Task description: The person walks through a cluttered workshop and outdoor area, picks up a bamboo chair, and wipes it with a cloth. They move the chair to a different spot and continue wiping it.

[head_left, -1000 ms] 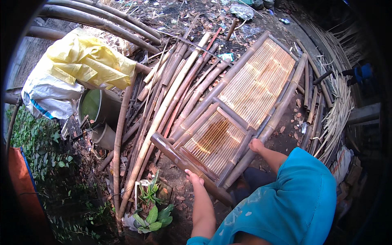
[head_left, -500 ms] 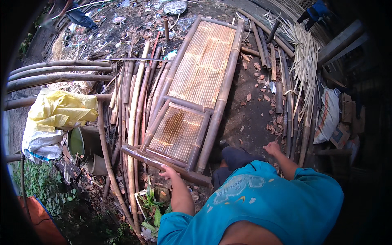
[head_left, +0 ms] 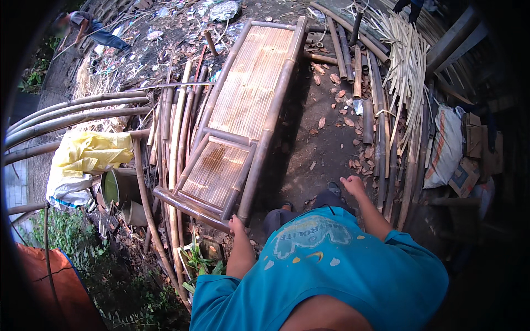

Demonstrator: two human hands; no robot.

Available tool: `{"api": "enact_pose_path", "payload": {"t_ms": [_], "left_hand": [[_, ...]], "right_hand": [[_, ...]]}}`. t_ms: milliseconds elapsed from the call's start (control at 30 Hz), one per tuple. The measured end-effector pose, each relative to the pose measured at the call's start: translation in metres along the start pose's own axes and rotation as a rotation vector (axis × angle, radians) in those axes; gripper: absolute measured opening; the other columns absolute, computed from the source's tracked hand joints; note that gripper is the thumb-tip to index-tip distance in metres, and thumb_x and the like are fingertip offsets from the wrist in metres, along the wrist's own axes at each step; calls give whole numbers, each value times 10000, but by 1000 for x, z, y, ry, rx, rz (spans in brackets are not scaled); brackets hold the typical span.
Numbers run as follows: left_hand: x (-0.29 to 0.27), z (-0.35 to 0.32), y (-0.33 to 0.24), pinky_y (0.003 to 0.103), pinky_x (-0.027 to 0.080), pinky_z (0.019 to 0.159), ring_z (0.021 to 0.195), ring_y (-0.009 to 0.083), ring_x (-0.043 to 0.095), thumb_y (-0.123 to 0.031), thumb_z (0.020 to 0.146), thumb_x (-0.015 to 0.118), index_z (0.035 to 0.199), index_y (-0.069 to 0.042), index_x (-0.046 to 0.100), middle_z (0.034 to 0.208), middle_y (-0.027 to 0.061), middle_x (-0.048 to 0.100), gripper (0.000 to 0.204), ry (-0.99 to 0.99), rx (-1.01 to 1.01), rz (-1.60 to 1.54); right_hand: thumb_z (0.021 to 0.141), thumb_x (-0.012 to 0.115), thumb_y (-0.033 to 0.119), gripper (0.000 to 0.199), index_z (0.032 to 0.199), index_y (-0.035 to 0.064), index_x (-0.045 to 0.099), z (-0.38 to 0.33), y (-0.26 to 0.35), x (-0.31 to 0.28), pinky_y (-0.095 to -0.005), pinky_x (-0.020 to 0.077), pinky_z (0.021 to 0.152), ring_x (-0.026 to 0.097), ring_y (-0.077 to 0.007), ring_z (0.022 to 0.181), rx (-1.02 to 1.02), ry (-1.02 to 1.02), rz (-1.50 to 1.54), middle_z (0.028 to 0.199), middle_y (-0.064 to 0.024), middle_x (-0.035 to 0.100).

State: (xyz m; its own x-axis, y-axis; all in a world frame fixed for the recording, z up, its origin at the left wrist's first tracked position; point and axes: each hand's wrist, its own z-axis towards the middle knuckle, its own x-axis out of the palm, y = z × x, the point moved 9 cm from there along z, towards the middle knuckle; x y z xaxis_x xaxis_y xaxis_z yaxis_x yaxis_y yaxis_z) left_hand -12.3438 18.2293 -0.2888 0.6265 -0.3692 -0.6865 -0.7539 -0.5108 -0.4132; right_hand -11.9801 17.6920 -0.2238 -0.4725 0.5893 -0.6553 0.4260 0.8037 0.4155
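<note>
A long bamboo bench (head_left: 251, 83) with a slatted top and round pole frame stretches away from me, left of centre. At its near end is a smaller framed slatted panel (head_left: 215, 168), bordered by a thick bamboo crossbar (head_left: 190, 211). My left hand (head_left: 237, 224) is by the right end of that crossbar, its fingers curled in. Whether it touches the pole I cannot tell. Over the dark ground to the right of the bench, my right hand (head_left: 352, 185) hangs loosely closed, with nothing visible in it.
Bamboo poles (head_left: 179, 127) lie along the bench's left side. More poles (head_left: 381, 121) and pale split strips (head_left: 406, 71) line the right. A yellow sheet (head_left: 91, 151) hangs beside a bucket (head_left: 118, 187). A white sack (head_left: 444, 146) stands far right; a person (head_left: 99, 33) bends at upper left.
The bench has shifted left in my view as I moved right. My left hand has gone from the crossbar's middle stretch to its right end. The person at upper left shows more fully.
</note>
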Motion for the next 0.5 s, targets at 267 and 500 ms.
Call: {"api": "enact_pose_path", "payload": {"t_ms": [267,500], "left_hand": [[94,-177,-32,341,459,592,801,193,483,-407,841,544,1158,-120,554,1223,160,390,428,37,0,-7],[107,-241,-36,424,383,962,1200,395,381,-316,804,578,1291,-39,401,1420,281,-3,588,27,14,-75]], "right_hand": [[833,536,200,170,768,58,603,70,-273,-55,-373,498,481,595,-237,615,437,256,421,687,-84,586],[834,552,198,109,880,101,570,78,-312,-117,-391,496,525,491,-189,589,463,136,395,725,-61,497]]}}
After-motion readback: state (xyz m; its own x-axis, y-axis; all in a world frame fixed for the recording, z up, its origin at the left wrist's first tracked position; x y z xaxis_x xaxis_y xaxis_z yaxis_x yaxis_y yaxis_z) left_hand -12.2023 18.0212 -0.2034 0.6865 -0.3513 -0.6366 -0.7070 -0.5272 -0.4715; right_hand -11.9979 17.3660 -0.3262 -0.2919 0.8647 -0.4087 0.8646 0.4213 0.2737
